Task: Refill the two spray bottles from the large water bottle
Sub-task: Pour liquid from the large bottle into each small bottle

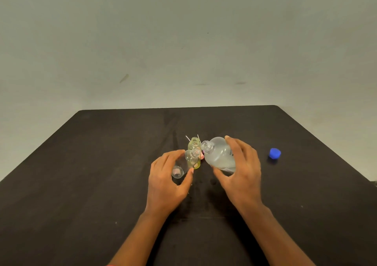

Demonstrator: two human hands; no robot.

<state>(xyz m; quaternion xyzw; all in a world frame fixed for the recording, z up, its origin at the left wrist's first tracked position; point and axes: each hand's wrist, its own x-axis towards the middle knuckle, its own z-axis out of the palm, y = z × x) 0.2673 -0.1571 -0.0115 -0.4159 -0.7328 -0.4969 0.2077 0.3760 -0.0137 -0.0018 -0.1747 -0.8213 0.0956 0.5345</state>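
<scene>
From the head view, two bare forearms reach forward over a dark matte desk (102, 163) set against a plain pale wall (183, 41).

The left hand (167, 180) curls its fingers and thumb around a small clear plastic spray bottle (186, 161). The bottle is uncapped and tilted, its open neck pointing up and towards the right hand.

The right hand (242, 167) grips a large clear plastic water bottle (219, 153) around its body. It is tipped sideways, and its open mouth points towards the left hand, with water lying in the lower side.

Between the two hands, just beyond the left fingertips, a small yellow-tinted clear spray bottle (194, 143) stands upright and open. Two thin white tubes (187, 138) show just behind it.

A blue plastic bottle cap (275, 153) lies on the desk, well out beyond the right hand.
</scene>
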